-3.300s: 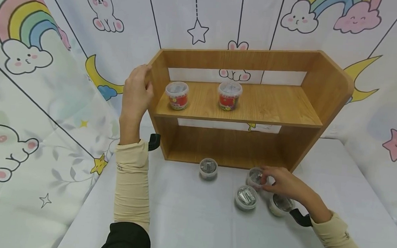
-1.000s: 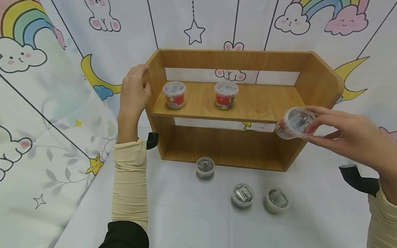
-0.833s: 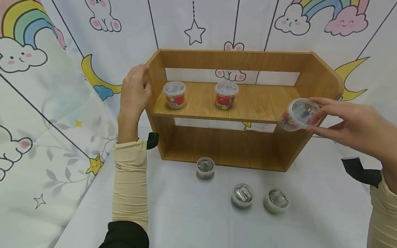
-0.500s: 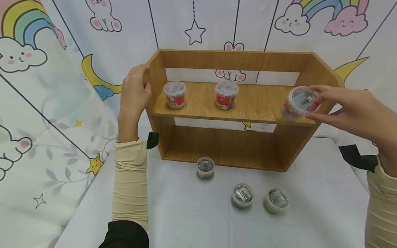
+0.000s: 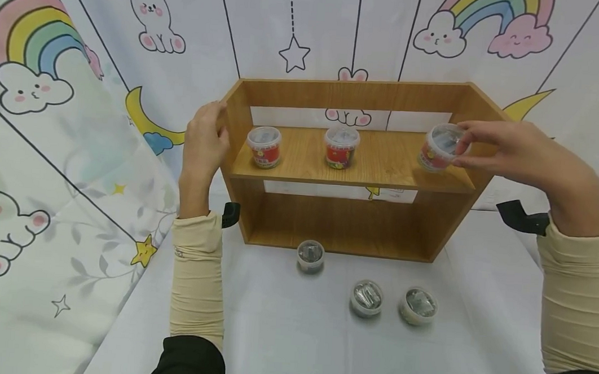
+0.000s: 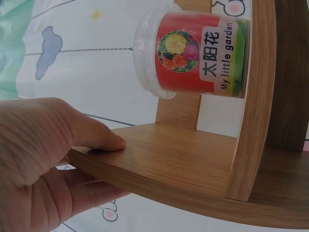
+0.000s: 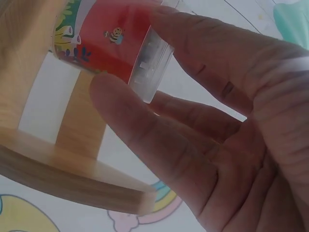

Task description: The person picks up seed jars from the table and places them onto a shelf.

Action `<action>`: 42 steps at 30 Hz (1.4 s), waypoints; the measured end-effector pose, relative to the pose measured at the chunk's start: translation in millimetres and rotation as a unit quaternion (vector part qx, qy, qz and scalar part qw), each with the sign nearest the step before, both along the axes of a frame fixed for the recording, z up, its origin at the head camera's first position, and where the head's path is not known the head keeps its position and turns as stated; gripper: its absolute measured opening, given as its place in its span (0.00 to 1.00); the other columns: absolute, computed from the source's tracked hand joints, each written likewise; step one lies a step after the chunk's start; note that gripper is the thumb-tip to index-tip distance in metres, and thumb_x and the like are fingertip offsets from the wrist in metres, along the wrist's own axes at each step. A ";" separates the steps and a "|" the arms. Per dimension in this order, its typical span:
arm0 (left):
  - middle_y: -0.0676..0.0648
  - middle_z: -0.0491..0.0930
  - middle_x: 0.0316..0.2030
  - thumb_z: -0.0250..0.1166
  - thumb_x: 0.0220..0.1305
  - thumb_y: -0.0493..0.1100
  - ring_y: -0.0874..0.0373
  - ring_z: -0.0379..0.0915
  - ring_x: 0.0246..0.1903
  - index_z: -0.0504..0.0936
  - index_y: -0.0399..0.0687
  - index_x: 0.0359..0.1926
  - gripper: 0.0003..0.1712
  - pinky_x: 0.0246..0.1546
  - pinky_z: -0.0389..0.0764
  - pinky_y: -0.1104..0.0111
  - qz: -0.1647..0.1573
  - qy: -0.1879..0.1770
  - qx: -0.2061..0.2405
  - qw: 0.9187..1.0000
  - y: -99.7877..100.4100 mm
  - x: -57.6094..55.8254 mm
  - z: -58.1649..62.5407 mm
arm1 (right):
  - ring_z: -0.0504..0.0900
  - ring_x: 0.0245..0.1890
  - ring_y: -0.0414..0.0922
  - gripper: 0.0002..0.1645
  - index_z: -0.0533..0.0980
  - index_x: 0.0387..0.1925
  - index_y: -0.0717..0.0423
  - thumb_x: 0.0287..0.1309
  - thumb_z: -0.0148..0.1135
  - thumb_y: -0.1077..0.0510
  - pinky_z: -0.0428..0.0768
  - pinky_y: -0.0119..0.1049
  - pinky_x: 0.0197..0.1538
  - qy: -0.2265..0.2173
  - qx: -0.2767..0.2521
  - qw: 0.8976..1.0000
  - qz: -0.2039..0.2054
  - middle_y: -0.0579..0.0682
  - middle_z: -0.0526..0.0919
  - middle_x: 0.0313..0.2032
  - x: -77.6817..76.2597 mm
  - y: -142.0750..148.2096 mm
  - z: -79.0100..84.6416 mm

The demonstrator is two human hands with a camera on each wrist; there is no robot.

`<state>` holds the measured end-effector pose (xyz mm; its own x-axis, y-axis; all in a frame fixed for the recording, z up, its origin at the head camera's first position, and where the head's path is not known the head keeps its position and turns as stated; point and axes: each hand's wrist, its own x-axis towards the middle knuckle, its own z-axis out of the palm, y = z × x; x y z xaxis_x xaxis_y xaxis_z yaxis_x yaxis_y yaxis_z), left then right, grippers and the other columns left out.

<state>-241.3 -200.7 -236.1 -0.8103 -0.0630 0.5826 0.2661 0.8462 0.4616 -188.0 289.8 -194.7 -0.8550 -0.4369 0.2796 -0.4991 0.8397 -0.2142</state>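
My left hand (image 5: 202,153) grips the left side panel of a two-tier wooden shelf (image 5: 349,206); in the left wrist view the thumb lies on the panel's inner face, the fingers outside. My right hand (image 5: 525,151) pinches a lidded plastic seed-kit cup (image 5: 436,149) between thumb and fingers over the right end of the upper board. In the right wrist view that cup shows a red label with a small bee. Two similar cups stand upright on the upper board: one at the left (image 5: 265,148), labelled "My little garden", and one near the middle (image 5: 341,148).
Three more lidded cups stand on the white table (image 5: 292,333) before the shelf: one at its front edge (image 5: 310,255), one to the right (image 5: 366,298), and one farther right (image 5: 418,305). A printed cloth (image 5: 97,159) hangs behind and at the sides.
My right hand took a cup from the table, lifted it beside the shelf's right side, then moved it up and left over the upper board. My left hand stays on the side panel.
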 end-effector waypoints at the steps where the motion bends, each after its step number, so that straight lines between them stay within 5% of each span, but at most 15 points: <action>1: 0.40 0.70 0.65 0.58 0.67 0.29 0.47 0.66 0.65 0.71 0.39 0.66 0.26 0.63 0.69 0.59 0.000 0.001 0.000 1.000 -0.2 0.1 0.2 | 0.72 0.49 0.60 0.09 0.78 0.38 0.55 0.59 0.70 0.57 0.76 0.40 0.41 -0.009 -0.001 1.000 -0.005 0.65 0.72 0.61 -2.7 -0.6 0.4; 12: 0.40 0.70 0.66 0.59 0.67 0.30 0.47 0.66 0.65 0.71 0.39 0.66 0.27 0.62 0.70 0.58 0.001 0.001 0.002 1.000 -0.2 -0.9 -1.4 | 0.70 0.47 0.56 0.08 0.78 0.36 0.56 0.59 0.70 0.58 0.73 0.29 0.32 -0.043 -0.004 0.999 -0.010 0.62 0.76 0.52 -23.7 1.2 -3.8; 24: 0.41 0.69 0.66 0.59 0.68 0.30 0.48 0.65 0.66 0.71 0.40 0.67 0.27 0.62 0.70 0.59 0.006 0.004 -0.002 1.000 -1.8 -1.3 -3.2 | 0.73 0.39 0.52 0.07 0.77 0.38 0.55 0.62 0.67 0.58 0.73 0.36 0.27 -0.044 0.029 0.998 -0.033 0.60 0.79 0.42 -29.3 -6.7 -3.4; 32: 0.40 0.70 0.66 0.59 0.67 0.30 0.47 0.66 0.65 0.71 0.39 0.66 0.26 0.62 0.70 0.58 0.005 0.005 -0.001 1.000 -1.2 -0.2 -3.4 | 0.74 0.45 0.59 0.10 0.77 0.40 0.58 0.61 0.68 0.57 0.75 0.51 0.42 -0.052 0.034 0.997 -0.043 0.65 0.80 0.46 -36.4 -14.9 -5.3; 42: 0.39 0.71 0.64 0.58 0.66 0.28 0.47 0.67 0.65 0.72 0.39 0.66 0.26 0.62 0.70 0.58 -0.006 0.020 -0.003 1.000 -2.6 -0.6 -4.9 | 0.74 0.39 0.56 0.11 0.72 0.45 0.58 0.65 0.63 0.59 0.76 0.44 0.35 -0.069 0.038 0.995 -0.055 0.62 0.79 0.41 -38.3 -18.8 -11.0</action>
